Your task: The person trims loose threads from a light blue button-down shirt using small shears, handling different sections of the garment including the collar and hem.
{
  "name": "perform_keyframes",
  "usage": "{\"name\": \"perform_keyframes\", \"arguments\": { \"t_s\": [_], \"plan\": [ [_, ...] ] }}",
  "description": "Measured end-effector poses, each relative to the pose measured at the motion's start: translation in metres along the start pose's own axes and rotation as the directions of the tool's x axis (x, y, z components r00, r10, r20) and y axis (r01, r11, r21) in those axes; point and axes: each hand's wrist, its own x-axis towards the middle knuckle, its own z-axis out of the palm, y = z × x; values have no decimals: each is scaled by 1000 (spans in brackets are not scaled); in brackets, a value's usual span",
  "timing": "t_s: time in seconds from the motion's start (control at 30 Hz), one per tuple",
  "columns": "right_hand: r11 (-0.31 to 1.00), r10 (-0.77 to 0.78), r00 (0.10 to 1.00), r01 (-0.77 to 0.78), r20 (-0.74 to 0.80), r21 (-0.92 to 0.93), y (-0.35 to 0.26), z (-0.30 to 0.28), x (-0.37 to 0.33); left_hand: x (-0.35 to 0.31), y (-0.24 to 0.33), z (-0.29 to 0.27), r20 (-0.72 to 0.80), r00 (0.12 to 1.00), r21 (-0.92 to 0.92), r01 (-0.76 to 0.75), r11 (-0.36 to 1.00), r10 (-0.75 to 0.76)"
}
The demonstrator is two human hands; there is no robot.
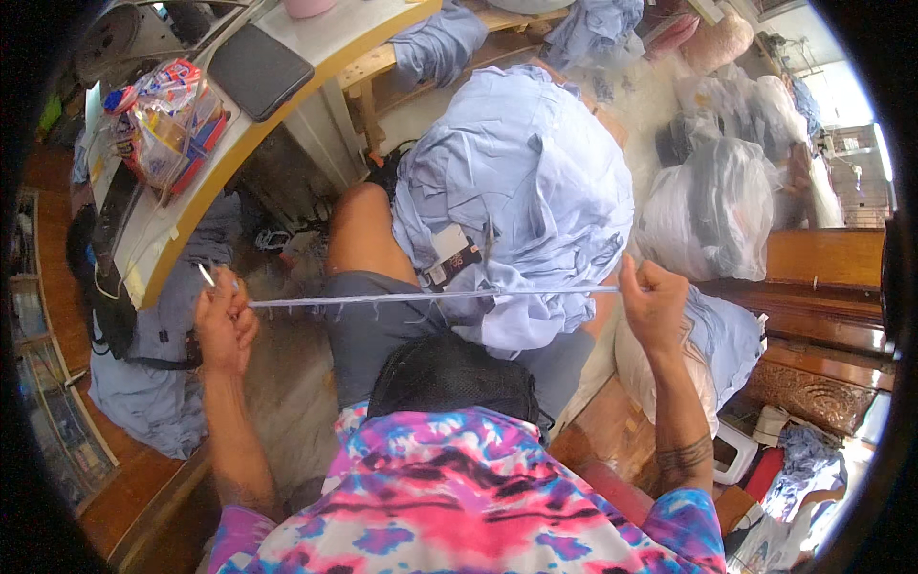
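Stretched taut across my lap is a narrow light-blue fabric strip [430, 295] with short loose threads hanging from it. My left hand [225, 320] is closed round its left end. From the top of that fist pokes a small shiny pointed tool [206, 275]; its full shape is hidden by the fingers. The other end is pinched in my right hand [654, 301], level with the left. Just beyond the strip, a large heap of light-blue cloth [516, 163] rests on my lap, with a dark-and-white label tag [451, 253] showing on it.
At left stands a curved yellow-edged table [330, 62] bearing a dark tablet-like slab [260, 70] and a colourful plastic packet [167, 124]. More blue cloth [158, 402] hangs below it. Stuffed clear plastic bags [712, 206] sit on the right, near wooden furniture [813, 330].
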Motion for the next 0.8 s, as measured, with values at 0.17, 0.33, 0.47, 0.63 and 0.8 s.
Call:
{"name": "perform_keyframes", "arguments": {
  "t_s": [0.17,0.33,0.47,0.63,0.8],
  "plan": [
    [998,-61,996,60,-59,-5,13,2,5,-6,-6,-18,145,989,-62,17,998,-8],
    [998,-52,999,52,-3,-20,23,-2,5,3,-5,-29,180,983,-46,-12,999,20],
    [994,-34,990,20,-134,-107,38,-15,17,26,-12,-44,-142,985,-30,-107,994,101],
    [970,39,994,-64,-106,-234,72,-28,17,25,-34,-83,-238,970,-20,49,999,-52],
    [947,-74,992,37,-105,-319,109,-42,6,71,-45,-130,-161,987,-150,-33,988,9]
  ]
}}
